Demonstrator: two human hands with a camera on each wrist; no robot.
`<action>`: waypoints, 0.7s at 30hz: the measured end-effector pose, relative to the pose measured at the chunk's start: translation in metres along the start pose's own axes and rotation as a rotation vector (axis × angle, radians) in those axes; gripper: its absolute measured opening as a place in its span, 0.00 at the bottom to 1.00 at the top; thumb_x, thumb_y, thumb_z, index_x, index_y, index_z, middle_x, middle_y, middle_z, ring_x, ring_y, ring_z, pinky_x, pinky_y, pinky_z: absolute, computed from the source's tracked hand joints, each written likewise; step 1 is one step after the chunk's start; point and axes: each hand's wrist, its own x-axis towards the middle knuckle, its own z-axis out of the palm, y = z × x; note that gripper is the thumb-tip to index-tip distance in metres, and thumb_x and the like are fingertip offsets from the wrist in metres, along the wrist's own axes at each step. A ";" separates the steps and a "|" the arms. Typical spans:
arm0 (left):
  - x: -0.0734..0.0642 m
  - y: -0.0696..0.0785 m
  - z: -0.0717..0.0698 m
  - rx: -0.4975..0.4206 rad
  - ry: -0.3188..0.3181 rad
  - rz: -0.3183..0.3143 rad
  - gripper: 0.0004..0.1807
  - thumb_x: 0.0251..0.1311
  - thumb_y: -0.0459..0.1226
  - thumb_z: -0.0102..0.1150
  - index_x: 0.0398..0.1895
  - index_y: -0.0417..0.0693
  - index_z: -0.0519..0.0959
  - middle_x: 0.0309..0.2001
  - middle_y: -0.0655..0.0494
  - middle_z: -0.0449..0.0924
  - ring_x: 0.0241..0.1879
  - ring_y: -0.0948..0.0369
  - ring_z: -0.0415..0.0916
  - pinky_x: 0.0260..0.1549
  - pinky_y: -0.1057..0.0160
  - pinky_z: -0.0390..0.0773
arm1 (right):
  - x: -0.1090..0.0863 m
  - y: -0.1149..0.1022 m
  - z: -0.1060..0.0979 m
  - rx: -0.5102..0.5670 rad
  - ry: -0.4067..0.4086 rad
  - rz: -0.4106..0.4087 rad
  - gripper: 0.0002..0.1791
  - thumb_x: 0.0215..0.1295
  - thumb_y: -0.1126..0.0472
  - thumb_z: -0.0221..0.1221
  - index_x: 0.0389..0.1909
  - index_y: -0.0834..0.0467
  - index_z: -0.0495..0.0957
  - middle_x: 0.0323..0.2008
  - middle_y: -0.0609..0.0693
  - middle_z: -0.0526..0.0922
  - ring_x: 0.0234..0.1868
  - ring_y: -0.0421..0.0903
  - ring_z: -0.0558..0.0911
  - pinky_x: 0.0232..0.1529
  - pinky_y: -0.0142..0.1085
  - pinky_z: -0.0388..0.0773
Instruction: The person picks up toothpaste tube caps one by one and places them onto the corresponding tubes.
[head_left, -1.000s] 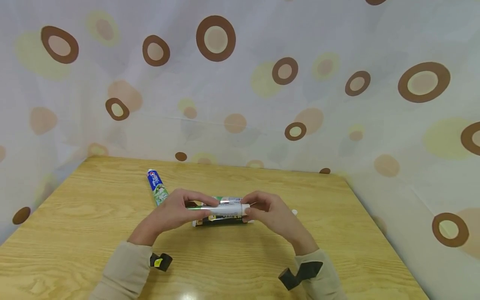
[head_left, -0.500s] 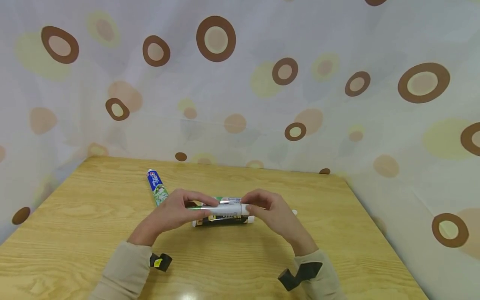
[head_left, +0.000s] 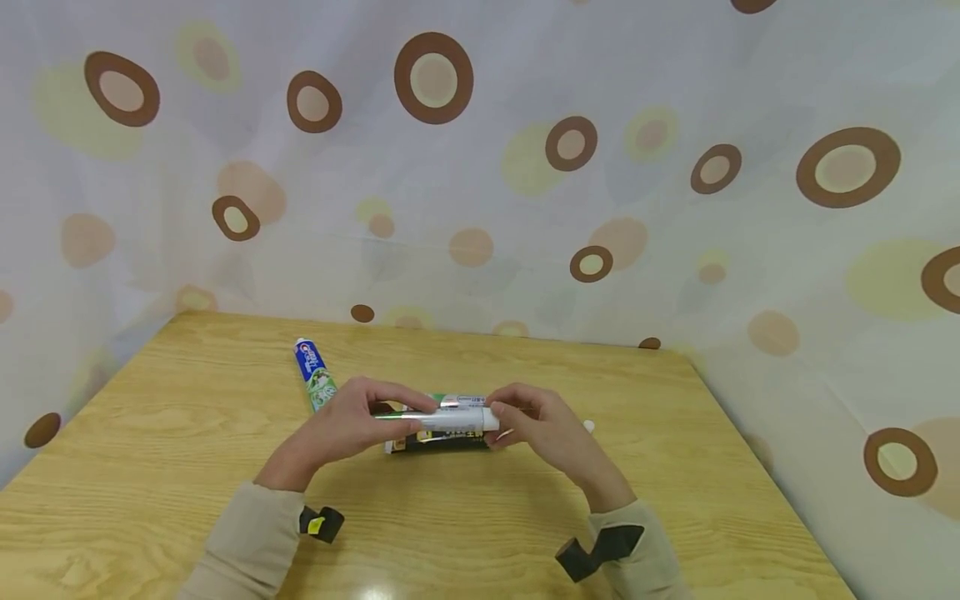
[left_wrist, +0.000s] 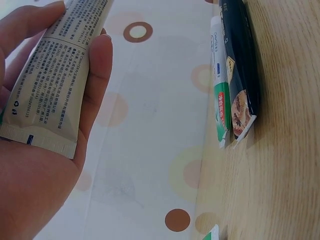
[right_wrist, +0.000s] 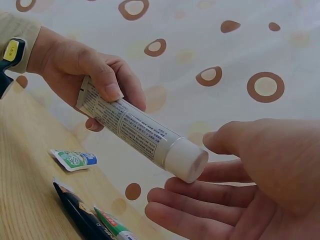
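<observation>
My left hand (head_left: 348, 425) holds a silvery-white toothpaste tube (head_left: 450, 418) by its flat crimped end, thumb on one side and fingers on the other. The tube lies level above the table, its printed back showing in the left wrist view. At its right end, my right hand (head_left: 551, 429) has the white cap (right_wrist: 186, 160) between thumb and fingers; in the right wrist view the thumb tip is at the cap's edge and the other fingers stretch beneath it. The cap sits on the tube. Below are a black toothpaste tube (left_wrist: 240, 65) and a green-and-white toothpaste tube (left_wrist: 220, 85), side by side.
A blue-and-green toothpaste tube (head_left: 313, 371) lies on the wooden table (head_left: 225, 400) beyond my left hand. Right of my right hand is a small white object (head_left: 588, 426). A patterned curtain (head_left: 480, 183) stands behind the table.
My right thumb has slid upward over the cap while the fingers behind it have come lower, across the end of the black tube. My left hand and the tube have stayed in place.
</observation>
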 end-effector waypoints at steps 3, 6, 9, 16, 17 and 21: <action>0.000 0.001 0.000 -0.008 -0.002 -0.001 0.13 0.60 0.40 0.69 0.48 0.55 0.87 0.54 0.49 0.84 0.36 0.46 0.83 0.32 0.55 0.83 | 0.000 0.000 0.000 0.000 -0.016 0.012 0.21 0.77 0.54 0.51 0.58 0.68 0.72 0.46 0.67 0.81 0.39 0.53 0.86 0.45 0.54 0.83; 0.000 0.000 0.000 -0.015 -0.003 -0.010 0.13 0.59 0.40 0.69 0.48 0.55 0.87 0.54 0.50 0.84 0.36 0.46 0.83 0.33 0.54 0.83 | 0.000 0.001 0.000 -0.019 -0.022 0.025 0.21 0.77 0.54 0.51 0.58 0.67 0.72 0.45 0.71 0.81 0.39 0.54 0.86 0.45 0.56 0.82; -0.001 0.000 0.000 -0.019 -0.006 -0.012 0.13 0.60 0.40 0.69 0.48 0.55 0.87 0.53 0.49 0.84 0.36 0.47 0.83 0.33 0.56 0.83 | 0.000 0.003 0.002 -0.052 -0.017 0.032 0.20 0.74 0.55 0.55 0.57 0.65 0.73 0.45 0.71 0.80 0.39 0.54 0.85 0.44 0.55 0.83; 0.000 0.000 -0.001 -0.009 -0.008 -0.007 0.13 0.60 0.41 0.69 0.48 0.57 0.87 0.54 0.50 0.83 0.35 0.46 0.82 0.32 0.56 0.82 | 0.003 0.003 0.005 -0.118 0.007 -0.036 0.20 0.66 0.59 0.64 0.58 0.57 0.74 0.54 0.59 0.77 0.48 0.54 0.82 0.44 0.48 0.84; 0.000 0.000 -0.001 -0.007 -0.008 -0.004 0.13 0.60 0.41 0.69 0.48 0.57 0.87 0.54 0.50 0.83 0.35 0.45 0.82 0.32 0.56 0.82 | 0.003 0.002 0.005 -0.118 0.007 -0.052 0.19 0.66 0.60 0.64 0.57 0.56 0.74 0.55 0.57 0.77 0.49 0.53 0.81 0.44 0.46 0.84; 0.000 0.000 0.000 -0.002 -0.008 0.005 0.13 0.60 0.41 0.69 0.48 0.57 0.87 0.54 0.51 0.83 0.35 0.44 0.83 0.32 0.55 0.83 | 0.001 0.001 0.005 -0.105 0.003 -0.095 0.17 0.66 0.65 0.63 0.54 0.54 0.76 0.54 0.55 0.78 0.50 0.52 0.81 0.44 0.42 0.84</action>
